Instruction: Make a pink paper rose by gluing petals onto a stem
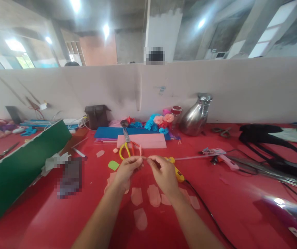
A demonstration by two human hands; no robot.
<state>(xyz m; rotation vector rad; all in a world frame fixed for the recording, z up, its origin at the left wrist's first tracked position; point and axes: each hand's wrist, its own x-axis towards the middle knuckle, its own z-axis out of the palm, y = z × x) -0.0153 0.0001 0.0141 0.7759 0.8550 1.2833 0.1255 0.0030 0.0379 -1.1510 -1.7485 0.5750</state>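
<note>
My left hand [127, 170] and my right hand [164, 173] meet over the red table [241, 193], both pinched on a small pink piece with a thin stem [143, 157] between the fingertips. Several cut pink paper petals [140, 218] lie on the table under and in front of my wrists. Yellow-handled scissors [125, 147] lie just beyond my left hand, on a folded pink sheet [148, 140]. A yellow glue gun [177, 172] lies behind my right hand, its black cord running toward me.
A green box [16, 173] stands at the left. Finished paper flowers [160, 122], a blue sheet [107, 132], a brown box [96, 116] and a metal jug [196, 117] line the white partition. A second glue gun [223, 159], scissors [222, 131] and black cables [272, 152] lie at the right.
</note>
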